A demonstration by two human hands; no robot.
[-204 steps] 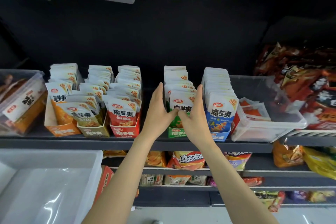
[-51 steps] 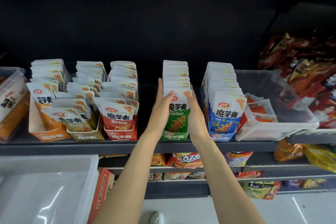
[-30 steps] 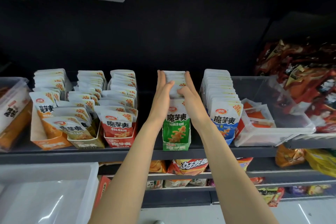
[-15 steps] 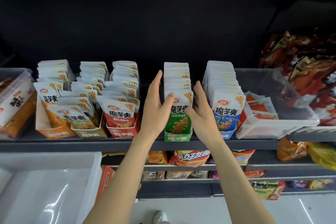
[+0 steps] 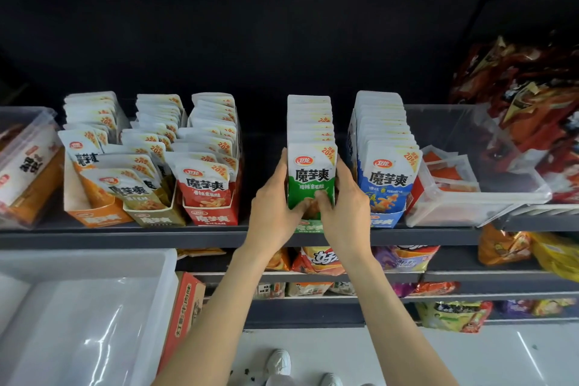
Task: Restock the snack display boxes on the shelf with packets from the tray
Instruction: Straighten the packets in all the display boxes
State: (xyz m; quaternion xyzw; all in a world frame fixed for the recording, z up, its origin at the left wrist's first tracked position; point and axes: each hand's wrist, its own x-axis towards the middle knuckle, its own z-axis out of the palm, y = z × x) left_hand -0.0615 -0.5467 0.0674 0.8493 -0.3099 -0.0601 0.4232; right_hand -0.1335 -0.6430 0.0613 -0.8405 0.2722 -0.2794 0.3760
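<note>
A green display box [image 5: 308, 226] stands at the shelf's front edge, filled with a straight row of green-and-white packets [image 5: 310, 172]. My left hand [image 5: 275, 207] holds the row's left side with its thumb across the front packet. My right hand [image 5: 343, 207] holds the right side, thumb also on the front packet. A blue box of packets [image 5: 387, 178] stands just right of it. Red [image 5: 206, 194], olive [image 5: 150, 200] and orange [image 5: 94, 194] boxes stand to the left, their packets leaning unevenly. The white tray [image 5: 87, 263] sits at lower left and looks empty.
A clear bin [image 5: 476, 200] with orange packets sits right of the blue box, with piled red snack bags [image 5: 532, 97] beyond. Another clear bin [image 5: 28, 163] is at far left. A gap separates the red and green boxes. Lower shelves hold chip bags [image 5: 319, 260].
Both hands slid from the back of the green row down to its front and now clasp the front packets from both sides. The row stands straighter.
</note>
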